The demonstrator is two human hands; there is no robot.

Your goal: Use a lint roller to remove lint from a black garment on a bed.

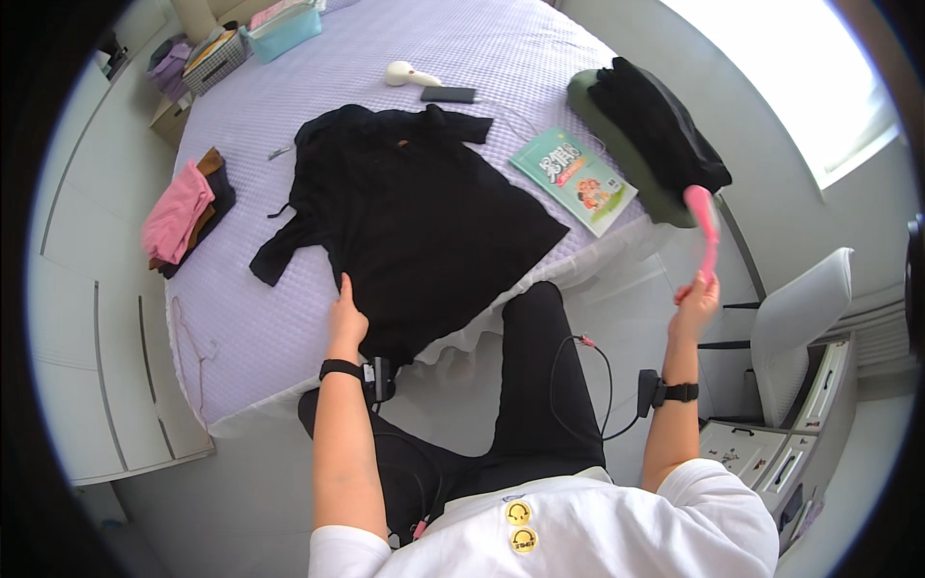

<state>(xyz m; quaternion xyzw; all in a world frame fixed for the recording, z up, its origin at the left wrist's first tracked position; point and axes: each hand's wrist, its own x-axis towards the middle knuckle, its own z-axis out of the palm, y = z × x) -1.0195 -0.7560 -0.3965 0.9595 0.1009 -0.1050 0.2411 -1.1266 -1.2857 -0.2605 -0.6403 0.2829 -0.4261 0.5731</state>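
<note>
A black short-sleeved shirt [426, 209] lies spread on the bed, its hem near me hanging over the edge. My left hand [349, 321] rests at the shirt's left side edge, one finger stretched along the cloth. The other fingers are curled and partly hidden, so whether they grip the fabric is unclear. Off to the right, beyond the bed's edge, my right hand [697, 300] is closed around the handle of a pink long-handled tool [704, 220]. That tool points upward and is blurred; its head looks rounded. It is apart from the shirt.
Around the shirt on the quilted bed [267, 347] are folded clothes [179, 213], a hanger [191, 339], a white handheld device [405, 74], a black phone-like device [448, 95] with a cable, and a green book [574, 180]. Black clothing [657, 119] lies right; a white chair [802, 318] stands nearby.
</note>
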